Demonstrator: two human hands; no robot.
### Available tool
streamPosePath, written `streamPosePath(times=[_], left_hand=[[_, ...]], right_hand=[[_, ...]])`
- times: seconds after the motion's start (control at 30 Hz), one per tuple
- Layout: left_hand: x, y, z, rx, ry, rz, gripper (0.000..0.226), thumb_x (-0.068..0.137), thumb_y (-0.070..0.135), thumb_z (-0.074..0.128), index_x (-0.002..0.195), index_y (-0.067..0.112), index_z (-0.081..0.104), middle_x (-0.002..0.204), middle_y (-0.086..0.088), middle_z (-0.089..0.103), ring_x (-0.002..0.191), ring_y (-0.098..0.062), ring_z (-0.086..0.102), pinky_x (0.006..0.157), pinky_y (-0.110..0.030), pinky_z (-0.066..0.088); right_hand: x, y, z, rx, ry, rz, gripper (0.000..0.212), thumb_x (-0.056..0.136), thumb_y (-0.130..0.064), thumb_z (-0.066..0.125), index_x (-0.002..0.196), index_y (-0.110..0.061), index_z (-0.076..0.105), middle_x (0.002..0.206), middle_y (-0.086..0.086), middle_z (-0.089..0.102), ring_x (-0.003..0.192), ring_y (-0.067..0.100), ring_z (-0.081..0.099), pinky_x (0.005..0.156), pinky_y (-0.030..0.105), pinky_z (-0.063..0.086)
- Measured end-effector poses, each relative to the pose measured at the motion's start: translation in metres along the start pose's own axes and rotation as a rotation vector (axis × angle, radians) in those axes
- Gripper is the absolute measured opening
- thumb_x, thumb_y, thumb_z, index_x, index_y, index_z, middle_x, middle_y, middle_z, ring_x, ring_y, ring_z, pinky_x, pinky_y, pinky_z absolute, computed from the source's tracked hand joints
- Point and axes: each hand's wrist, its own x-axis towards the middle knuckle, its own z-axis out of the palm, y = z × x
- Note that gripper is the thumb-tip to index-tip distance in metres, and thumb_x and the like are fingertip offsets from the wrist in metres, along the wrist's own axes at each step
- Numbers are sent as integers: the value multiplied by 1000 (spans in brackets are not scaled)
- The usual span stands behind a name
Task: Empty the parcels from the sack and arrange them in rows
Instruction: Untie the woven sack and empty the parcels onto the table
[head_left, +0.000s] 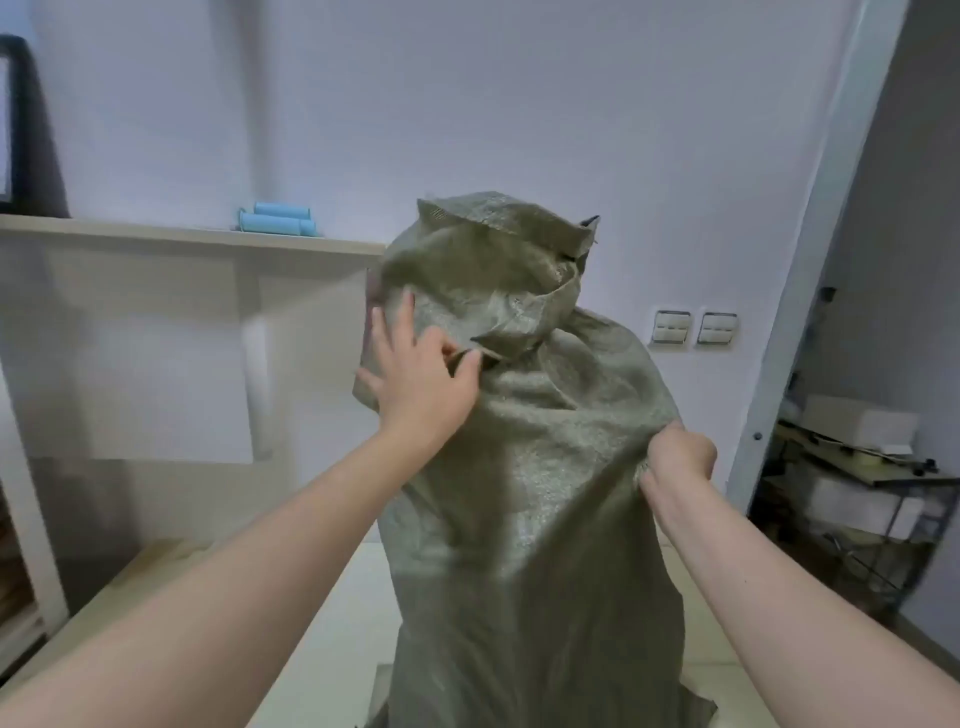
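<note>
Head view: I see the sack, a grey-green woven one, standing tall at the middle of the worktop, with its lower end running out of frame at the near edge. Its top is crumpled and folded over on itself, and I cannot see what is inside.

My left hand is up at the sack's neck on the left side. Thumb and forefinger pinch a small fold of the weave, while the other fingers lie spread against the cloth. My right hand is lower, on the sack's right flank, clenched into a fist around a bunch of the fabric, which pulls into creases toward it. Both forearms reach in from the bottom corners.

Behind the sack on the left, a pale shelf runs along the wall, and blue rolls lie stacked on it near its right end. A dark frame leans at the shelf's far left. Two switches sit side by side on the wall to the right of the sack. Past the door frame on the right, a metal rack holds white boxes.
</note>
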Motion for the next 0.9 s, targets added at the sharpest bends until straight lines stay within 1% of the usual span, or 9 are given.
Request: streamPosePath(times=[0.07,0.13,0.27,0.4,0.5,0.6,0.67,0.73,0.9], left_hand=[[7,10,8,161,-5,61,57,83,62,60,124,26,43,163,6,-15,150,-25,-18,112,-72,-1],[21,25,14,183,-17,84,106,72,75,62,151,29,7,162,1,-23,148,-30,-21,109,-74,-4],[60,47,26,294,-72,-13,134,65,79,65,150,30,-26,164,-2,-17,148,-32,-23,105,-78,-6],[74,44,52,308,-232,-107,125,75,67,68,150,32,-26,163,-5,19,152,-25,7,106,-74,-10],[67,34,75,385,-335,-77,78,90,51,56,154,40,13,156,-3,34,144,-32,29,107,-76,-9],[60,25,87,490,-336,49,53,94,24,51,143,42,41,160,1,18,151,-27,3,105,-77,-10],[56,16,88,579,-352,120,64,90,7,49,143,43,43,163,6,1,149,-26,-20,104,-77,-13],[52,10,85,660,-367,166,70,86,2,48,142,44,44,164,6,-9,146,-29,-29,103,-78,-13],[48,1,71,643,-478,199,58,91,61,42,144,37,44,160,5,-29,143,-31,-35,101,-79,-14]], right_hand=[[9,4,-1,52,78,29,35,102,-20,41,126,2,55,98,6,53,87,24,52,85,36,46],[17,11,1,95,85,35,33,103,-20,39,122,1,55,106,7,54,94,23,50,83,32,43],[16,14,2,72,112,0,35,104,-20,35,120,3,56,119,16,60,103,29,57,83,30,42],[27,19,-3,35,65,15,33,103,-21,37,118,1,57,115,15,61,108,31,58,88,34,46],[43,25,-7,-18,-28,36,34,102,-24,40,115,2,58,102,12,60,94,28,57,78,33,44],[51,23,-9,-110,-120,115,41,100,-33,44,122,0,53,109,12,60,96,29,57,82,35,48],[50,20,-12,-180,-178,262,68,95,-52,49,143,-7,36,144,15,45,128,40,45,104,59,39],[47,17,-15,-213,-254,373,88,87,-69,50,155,-22,17,161,8,21,142,49,22,100,80,20],[37,15,-3,-16,-394,537,87,82,-76,48,151,-26,31,158,8,29,142,46,28,95,86,14]])
